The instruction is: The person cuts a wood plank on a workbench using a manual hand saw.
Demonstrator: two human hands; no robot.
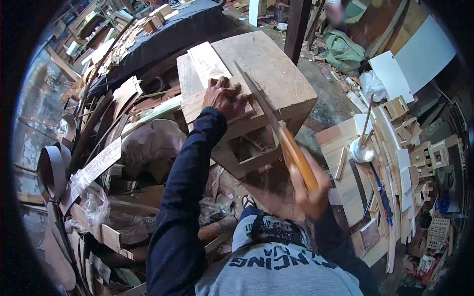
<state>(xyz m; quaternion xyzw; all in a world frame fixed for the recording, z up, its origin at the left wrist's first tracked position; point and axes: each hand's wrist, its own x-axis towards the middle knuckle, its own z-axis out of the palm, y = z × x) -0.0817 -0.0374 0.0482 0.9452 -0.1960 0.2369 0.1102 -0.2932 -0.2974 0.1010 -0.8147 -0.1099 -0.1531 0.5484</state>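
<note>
My right hand (312,190) is wrapped round the orange-brown handle of a handsaw (294,153). The saw's thin blade points away from me, slanting up to the left over the top of a wooden box (279,74). On that top lies a pale wooden board (209,61). My left hand (224,98) presses down on the wood with bent fingers, just left of the blade. Its palm side is hidden. Sawdust is scattered over the box top, and an opening shows in the box's near side.
Scrap wood and plastic wrap (94,202) are heaped on the left. A dark-covered table (173,32) holds wood pieces behind. To the right are a panel (353,197) with strips, a white container (362,150), and small wooden models (437,153). A green sack (343,52) lies farther back.
</note>
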